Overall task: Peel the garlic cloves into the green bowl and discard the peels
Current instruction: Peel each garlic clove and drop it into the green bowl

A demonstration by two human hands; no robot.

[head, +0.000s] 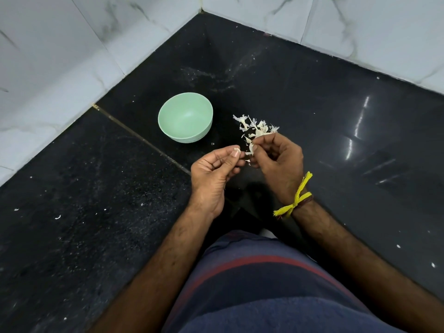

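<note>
While the left hand (211,169) is pinching a clove (236,149) just above the bench (336,121), near the bowl (185,117), the right hand (278,162) is gripping loosened peel (251,150), best pulled lengthwise toward the heap (255,127).

The bowl (185,117) is set on the tabletop (312,111), near the corner where two walls (60,56) meet at 12 o'clock; the peel heap (255,127) is laid on the tabletop at 3 o'clock of the bowl, apart from it; the left hand (213,169) is held at 6 o'clock of the bowl; the right hand (280,159) is held at 6 o'clock of the heap, just beside the left hand; a clove (236,149) is pinched at the left fingers (234,153); a peel (251,150) is found between the two hands.
</note>
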